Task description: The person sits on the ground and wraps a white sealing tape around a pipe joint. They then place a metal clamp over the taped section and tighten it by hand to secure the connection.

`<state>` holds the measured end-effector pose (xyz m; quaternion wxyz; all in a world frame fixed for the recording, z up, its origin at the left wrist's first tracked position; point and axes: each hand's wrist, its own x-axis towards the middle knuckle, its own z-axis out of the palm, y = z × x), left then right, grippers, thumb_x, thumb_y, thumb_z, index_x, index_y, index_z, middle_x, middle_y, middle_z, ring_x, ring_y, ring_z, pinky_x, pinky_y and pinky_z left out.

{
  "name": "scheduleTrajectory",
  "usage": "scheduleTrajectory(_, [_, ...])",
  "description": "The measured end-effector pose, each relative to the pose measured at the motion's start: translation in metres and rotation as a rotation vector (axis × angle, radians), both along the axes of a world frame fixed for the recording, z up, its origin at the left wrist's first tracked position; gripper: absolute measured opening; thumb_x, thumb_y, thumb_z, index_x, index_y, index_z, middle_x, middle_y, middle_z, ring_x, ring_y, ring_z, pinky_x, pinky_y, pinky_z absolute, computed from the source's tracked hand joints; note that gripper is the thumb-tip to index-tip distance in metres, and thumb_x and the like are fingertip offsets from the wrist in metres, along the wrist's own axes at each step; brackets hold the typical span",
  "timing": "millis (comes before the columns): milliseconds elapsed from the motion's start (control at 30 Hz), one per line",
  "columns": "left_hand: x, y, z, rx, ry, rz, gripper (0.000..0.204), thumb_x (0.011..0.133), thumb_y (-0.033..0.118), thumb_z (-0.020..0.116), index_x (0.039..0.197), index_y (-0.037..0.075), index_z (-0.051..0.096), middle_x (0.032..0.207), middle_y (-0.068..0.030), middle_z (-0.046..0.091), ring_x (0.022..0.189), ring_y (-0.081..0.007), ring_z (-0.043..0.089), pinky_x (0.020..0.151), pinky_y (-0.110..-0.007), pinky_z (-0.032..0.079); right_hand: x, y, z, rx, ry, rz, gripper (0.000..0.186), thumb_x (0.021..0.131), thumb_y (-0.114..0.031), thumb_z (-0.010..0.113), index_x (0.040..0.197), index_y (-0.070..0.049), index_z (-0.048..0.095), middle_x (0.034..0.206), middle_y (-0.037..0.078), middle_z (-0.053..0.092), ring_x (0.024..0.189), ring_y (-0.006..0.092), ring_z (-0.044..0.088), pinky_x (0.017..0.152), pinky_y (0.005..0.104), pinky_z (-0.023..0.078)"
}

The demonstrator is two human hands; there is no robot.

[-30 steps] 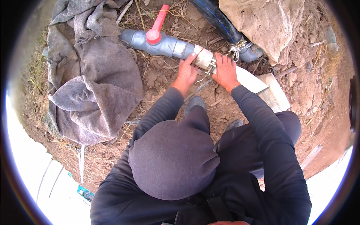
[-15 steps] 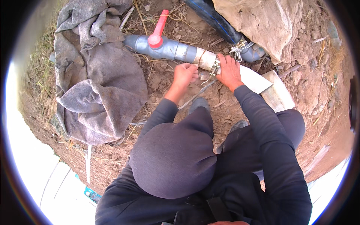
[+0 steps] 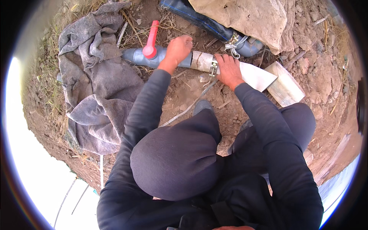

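Observation:
My right hand (image 3: 229,71) wraps over a flat white hose (image 3: 256,76), its fingertips beside a metal hose clamp (image 3: 213,67). The clamp sits around the hose's sleeve end (image 3: 202,60), which is pushed onto a grey plastic pipe (image 3: 130,56). A valve with a red lever handle (image 3: 151,40) is part of that pipe. My left hand (image 3: 179,49) is over the pipe between the valve and the sleeve, fingers curled closed toward the far side; what they hold, if anything, is hidden.
A crumpled grey cloth (image 3: 99,76) covers the pipe's left end. Beyond lies a black pipe (image 3: 199,20) tied to a grey elbow (image 3: 251,48), partly under a tan sheet (image 3: 245,15). A pale rope (image 3: 188,111) runs across the soil near my foot.
My left hand has moved from the near side of the sleeve up and left, over the grey pipe. My right hand stays on the white hose by the clamp. The view has shifted slightly.

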<state>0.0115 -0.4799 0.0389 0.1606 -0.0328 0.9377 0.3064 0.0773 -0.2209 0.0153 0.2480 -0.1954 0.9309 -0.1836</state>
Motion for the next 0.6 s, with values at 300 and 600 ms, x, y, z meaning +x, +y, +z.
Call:
scheduleTrajectory(300, [0.141,0.021,0.006,0.702,-0.464,1.028,0.021,0.099,0.017,0.065,0.109,-0.001,0.069,0.091,-0.0113,0.075,0.071,-0.0177,0.071,0.060,-0.030,0.058,0.000,0.012,-0.007,-0.019,0.037,-0.003,0.088,0.074,-0.020,0.082,0.153,-0.015,0.044,0.128,0.013,0.056,0.126,0.0341,0.055,0.108,0.0530,0.040])
scheduleTrajectory(600, [0.143,0.051,-0.037,1.187,-0.500,1.350,0.026,0.105,0.019,0.058,0.122,0.001,0.058,0.106,-0.0111,0.068,0.086,-0.0210,0.069,0.073,-0.034,0.062,-0.001,0.016,-0.006,-0.049,-0.018,0.056,0.091,0.070,-0.022,0.083,0.152,-0.016,0.043,0.130,0.014,0.056,0.126,0.0388,0.054,0.106,0.0560,0.042])
